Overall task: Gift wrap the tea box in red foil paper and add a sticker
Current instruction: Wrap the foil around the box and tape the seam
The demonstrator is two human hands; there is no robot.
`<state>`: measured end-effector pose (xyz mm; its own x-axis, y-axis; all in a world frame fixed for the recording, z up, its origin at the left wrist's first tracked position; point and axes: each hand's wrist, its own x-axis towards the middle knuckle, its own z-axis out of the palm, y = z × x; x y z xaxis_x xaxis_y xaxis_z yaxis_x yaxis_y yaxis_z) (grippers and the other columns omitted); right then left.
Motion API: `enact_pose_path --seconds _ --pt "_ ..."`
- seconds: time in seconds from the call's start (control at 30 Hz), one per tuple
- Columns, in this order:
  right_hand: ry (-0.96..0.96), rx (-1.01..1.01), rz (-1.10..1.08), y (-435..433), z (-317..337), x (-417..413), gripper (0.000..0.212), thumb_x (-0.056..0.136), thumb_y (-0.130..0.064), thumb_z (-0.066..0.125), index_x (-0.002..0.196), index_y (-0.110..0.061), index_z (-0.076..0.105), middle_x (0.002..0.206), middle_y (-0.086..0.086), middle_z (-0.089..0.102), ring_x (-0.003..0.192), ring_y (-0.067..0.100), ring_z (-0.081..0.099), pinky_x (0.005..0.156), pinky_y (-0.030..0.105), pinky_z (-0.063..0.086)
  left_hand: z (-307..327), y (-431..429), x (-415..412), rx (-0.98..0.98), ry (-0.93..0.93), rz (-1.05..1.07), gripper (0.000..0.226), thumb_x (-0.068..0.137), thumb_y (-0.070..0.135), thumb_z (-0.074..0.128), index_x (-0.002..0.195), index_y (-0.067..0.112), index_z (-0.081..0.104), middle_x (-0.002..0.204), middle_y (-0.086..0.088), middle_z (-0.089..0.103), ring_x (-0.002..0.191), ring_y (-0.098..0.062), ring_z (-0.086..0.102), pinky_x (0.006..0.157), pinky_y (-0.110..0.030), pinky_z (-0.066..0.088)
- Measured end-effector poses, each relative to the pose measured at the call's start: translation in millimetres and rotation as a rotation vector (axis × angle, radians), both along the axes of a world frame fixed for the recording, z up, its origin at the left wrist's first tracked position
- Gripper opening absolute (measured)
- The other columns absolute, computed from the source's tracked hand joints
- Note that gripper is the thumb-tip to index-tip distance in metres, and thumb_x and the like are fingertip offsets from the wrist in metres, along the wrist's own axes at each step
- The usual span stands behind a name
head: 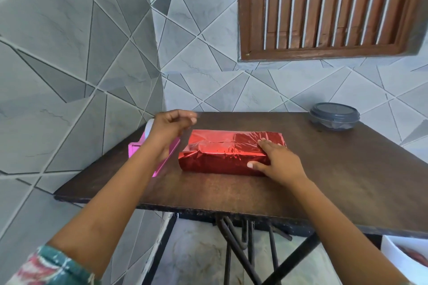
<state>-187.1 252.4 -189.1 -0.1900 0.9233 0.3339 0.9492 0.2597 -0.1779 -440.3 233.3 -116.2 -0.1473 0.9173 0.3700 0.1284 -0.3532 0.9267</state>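
The tea box point(222, 152), wrapped in shiny red foil paper, lies in the middle of the dark wooden table point(324, 180). My right hand point(278, 162) presses on its right end, with straight fingers on top and the thumb against the front side. My left hand point(171, 125) hovers just left of the box, above a pink tape dispenser point(135, 148). Its fingers are curled and its thumb and forefinger pinch a faint translucent strip of clear tape point(195, 114). The arm hides most of the dispenser.
A grey lidded round container point(334, 115) stands at the table's back right corner. Tiled walls close in behind and to the left. A white bin point(393, 254) sits below the table's front right edge, beside the metal table legs point(234, 245).
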Motion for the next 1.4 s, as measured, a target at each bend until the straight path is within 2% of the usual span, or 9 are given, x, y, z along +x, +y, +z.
enact_pose_path --seconds 0.23,0.4,0.6,0.8,0.9,1.1,1.2,1.33,1.4 --pt "0.009 0.008 0.028 -1 1 -1 0.080 0.084 -0.065 0.049 0.148 -0.023 0.025 0.154 -0.003 0.025 0.140 0.019 0.027 0.111 0.037 0.028 -17 23 40 -0.084 0.057 -0.059 0.016 0.080 -0.003 0.066 0.079 0.012 0.067 0.058 0.015 0.067 0.048 0.008 0.055 0.044 -0.006 0.038" --pt "0.045 -0.010 0.075 0 1 4 0.077 0.085 -0.060 0.051 0.148 -0.023 0.024 0.154 -0.002 0.025 0.140 0.019 0.028 0.110 0.036 0.029 -31 42 79 -0.096 0.270 -0.089 0.009 0.080 0.003 0.070 0.087 0.008 0.070 0.066 0.012 0.066 0.053 0.013 0.055 0.052 -0.004 0.040" --pt "0.166 -0.031 0.109 6 -4 14 0.088 0.083 -0.055 0.058 0.150 -0.021 0.011 0.147 0.002 0.040 0.130 0.021 0.042 0.100 0.034 0.039 -15 63 101 -0.022 0.674 -0.142 0.004 0.077 0.012 0.073 0.079 0.011 0.070 0.086 0.002 0.066 0.075 -0.004 0.058 0.071 -0.020 0.041" --pt "0.214 -0.015 0.124 11 -8 14 0.098 0.082 -0.056 0.059 0.150 -0.018 0.001 0.146 -0.001 0.041 0.127 0.020 0.045 0.096 0.034 0.041 -5 72 109 0.005 0.724 -0.230 0.005 0.079 0.007 0.066 0.079 0.009 0.070 0.079 -0.015 0.071 0.065 -0.012 0.062 0.068 -0.022 0.049" --pt "0.219 -0.003 0.127 11 -9 15 0.098 0.082 -0.056 0.060 0.150 -0.017 0.002 0.145 -0.001 0.043 0.126 0.021 0.046 0.095 0.034 0.042 -9 79 110 -0.061 0.749 -0.242 0.007 0.082 0.006 0.062 0.078 0.007 0.068 0.061 -0.004 0.066 0.049 -0.005 0.059 0.055 -0.017 0.048" --pt "0.226 -0.008 0.138 10 -9 15 0.097 0.083 -0.054 0.060 0.151 -0.016 0.002 0.147 -0.003 0.039 0.129 0.019 0.043 0.096 0.035 0.041 -4 84 117 -0.431 0.681 -0.284 0.010 0.086 0.013 0.063 0.078 0.007 0.063 0.058 0.001 0.055 0.042 -0.005 0.049 0.041 -0.015 0.036" --pt "0.225 -0.010 0.126 10 -9 15 0.097 0.083 -0.055 0.059 0.151 -0.017 0.002 0.143 0.001 0.045 0.126 0.020 0.046 0.095 0.035 0.042 0 88 121 -0.528 0.703 -0.295 0.011 0.084 0.017 0.066 0.090 0.009 0.062 0.072 0.000 0.051 0.054 -0.007 0.042 0.048 -0.016 0.037" --pt "0.217 -0.012 0.122 11 -10 15 0.096 0.083 -0.056 0.059 0.150 -0.017 0.003 0.143 0.002 0.044 0.126 0.021 0.046 0.095 0.036 0.041 1 91 126 -0.575 0.553 -0.335 0.005 0.088 0.013 0.061 0.089 0.009 0.062 0.090 -0.006 0.062 0.077 -0.011 0.058 0.073 -0.022 0.052" --pt "0.215 -0.011 0.117 12 -9 15 0.096 0.083 -0.056 0.058 0.150 -0.016 0.004 0.142 0.003 0.046 0.125 0.022 0.047 0.095 0.037 0.042 1 92 127 -0.589 0.525 -0.344 0.004 0.088 0.008 0.062 0.091 0.006 0.062 0.085 -0.007 0.063 0.076 -0.010 0.060 0.068 -0.019 0.054"
